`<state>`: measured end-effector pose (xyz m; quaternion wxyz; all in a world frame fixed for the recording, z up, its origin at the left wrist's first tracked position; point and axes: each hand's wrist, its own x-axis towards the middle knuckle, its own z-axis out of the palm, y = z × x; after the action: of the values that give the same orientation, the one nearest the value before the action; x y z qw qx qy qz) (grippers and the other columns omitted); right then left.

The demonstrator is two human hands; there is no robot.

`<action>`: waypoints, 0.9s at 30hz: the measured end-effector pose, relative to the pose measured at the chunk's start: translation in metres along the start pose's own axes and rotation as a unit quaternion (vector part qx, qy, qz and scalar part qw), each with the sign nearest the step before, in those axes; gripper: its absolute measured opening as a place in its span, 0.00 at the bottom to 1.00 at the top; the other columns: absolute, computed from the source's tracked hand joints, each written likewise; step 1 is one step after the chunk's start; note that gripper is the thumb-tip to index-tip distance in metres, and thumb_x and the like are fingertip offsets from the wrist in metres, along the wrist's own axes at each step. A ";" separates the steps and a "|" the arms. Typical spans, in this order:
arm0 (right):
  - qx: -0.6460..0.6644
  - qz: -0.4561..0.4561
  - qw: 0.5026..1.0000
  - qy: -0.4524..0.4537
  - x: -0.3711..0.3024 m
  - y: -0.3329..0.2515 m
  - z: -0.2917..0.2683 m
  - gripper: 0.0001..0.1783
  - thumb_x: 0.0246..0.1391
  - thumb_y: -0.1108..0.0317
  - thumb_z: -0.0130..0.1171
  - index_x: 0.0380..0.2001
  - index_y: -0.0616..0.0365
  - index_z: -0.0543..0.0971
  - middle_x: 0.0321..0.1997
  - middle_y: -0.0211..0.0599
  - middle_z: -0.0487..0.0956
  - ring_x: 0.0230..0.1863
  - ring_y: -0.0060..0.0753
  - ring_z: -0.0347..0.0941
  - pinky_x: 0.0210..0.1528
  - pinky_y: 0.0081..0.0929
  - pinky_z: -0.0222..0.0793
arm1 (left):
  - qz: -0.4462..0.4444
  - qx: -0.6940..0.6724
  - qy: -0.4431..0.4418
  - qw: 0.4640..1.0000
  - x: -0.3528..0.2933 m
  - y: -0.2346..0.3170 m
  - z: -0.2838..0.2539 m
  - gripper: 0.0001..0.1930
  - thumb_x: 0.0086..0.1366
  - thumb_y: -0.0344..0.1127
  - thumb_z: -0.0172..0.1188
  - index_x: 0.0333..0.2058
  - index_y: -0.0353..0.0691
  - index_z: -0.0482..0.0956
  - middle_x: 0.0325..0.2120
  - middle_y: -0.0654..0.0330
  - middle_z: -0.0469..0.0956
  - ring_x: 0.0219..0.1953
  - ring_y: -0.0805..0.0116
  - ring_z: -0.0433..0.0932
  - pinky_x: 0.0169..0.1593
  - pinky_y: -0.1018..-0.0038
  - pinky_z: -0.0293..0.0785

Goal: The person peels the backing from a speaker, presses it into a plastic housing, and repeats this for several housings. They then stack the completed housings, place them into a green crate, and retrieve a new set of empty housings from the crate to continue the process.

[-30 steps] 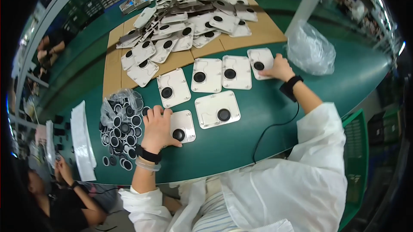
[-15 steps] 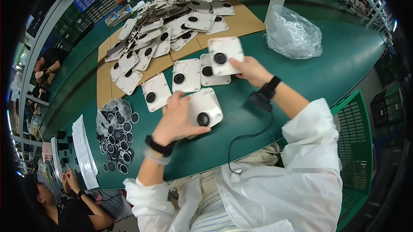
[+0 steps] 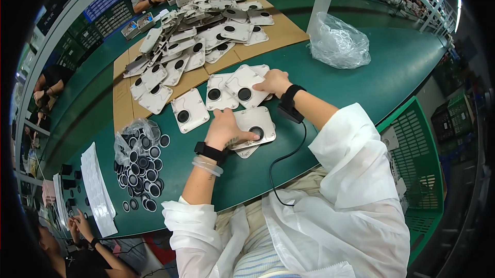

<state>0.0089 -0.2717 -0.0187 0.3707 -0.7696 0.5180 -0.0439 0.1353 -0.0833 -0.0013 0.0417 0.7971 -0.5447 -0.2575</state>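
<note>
My left hand (image 3: 226,129) grips the nearest white plastic cover (image 3: 252,117), its thumb reaching over the black round part (image 3: 256,133) on it. Under that cover, the corner of another white cover (image 3: 249,152) sticks out. Between the thumb and fingers of my right hand (image 3: 276,83) is a tilted white cover (image 3: 240,78) with a black round part. It overlaps the covers of the row behind, partly hiding them. At the row's left end, one more cover (image 3: 192,118) lies flat on the green table.
A large heap of similar covers (image 3: 196,41) lies on cardboard (image 3: 124,82). Loose black rings (image 3: 142,169) spill from a plastic bag at left, beside white sheets (image 3: 95,185). A clear bag (image 3: 340,41) stands at right, above a green crate (image 3: 420,175). Co-workers sit around.
My right hand has brought its cover left and toward me, over the row. My left hand has shifted slightly right with the near cover, and a second cover beneath it shows more.
</note>
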 end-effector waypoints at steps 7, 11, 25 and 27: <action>0.146 -0.011 0.985 0.092 -0.009 0.004 0.005 0.35 0.38 0.61 0.72 0.50 0.66 0.73 0.40 0.51 0.78 0.45 0.42 0.73 0.49 0.32 0.68 | 0.003 0.041 0.086 0.995 -0.026 0.004 0.003 0.55 0.27 0.64 0.76 0.47 0.25 0.68 0.45 0.40 0.72 0.47 0.44 0.75 0.50 0.66 0.73; 0.310 -0.016 0.942 0.126 -0.037 0.018 -0.009 0.37 0.44 0.69 0.69 0.57 0.67 0.65 0.49 0.50 0.76 0.43 0.36 0.75 0.48 0.29 0.71 | 0.005 -0.054 0.034 0.998 -0.024 -0.015 0.005 0.55 0.28 0.65 0.75 0.49 0.27 0.67 0.42 0.41 0.76 0.44 0.49 0.78 0.48 0.67 0.74; 0.555 0.172 0.811 -0.064 -0.179 0.013 0.004 0.24 0.59 0.63 0.58 0.54 0.66 0.69 0.54 0.40 0.73 0.55 0.32 0.69 0.55 0.30 0.64 | -0.063 -0.319 0.010 0.946 -0.007 -0.017 0.027 0.32 0.59 0.62 0.53 0.32 0.30 0.79 0.27 0.47 0.80 0.30 0.52 0.81 0.37 0.62 0.76; 0.501 0.172 0.844 -0.080 -0.176 0.008 0.001 0.24 0.58 0.61 0.59 0.53 0.65 0.71 0.54 0.39 0.74 0.54 0.30 0.70 0.53 0.27 0.63 | -0.143 -0.523 -0.093 0.835 -0.015 -0.008 0.021 0.33 0.60 0.64 0.51 0.35 0.31 0.79 0.27 0.50 0.80 0.29 0.55 0.81 0.36 0.64 0.76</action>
<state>-0.0778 -0.1268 0.0312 0.7478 -0.3786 0.5179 -0.1711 0.1288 -0.0623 -0.0165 0.3641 0.6979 -0.2101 -0.5798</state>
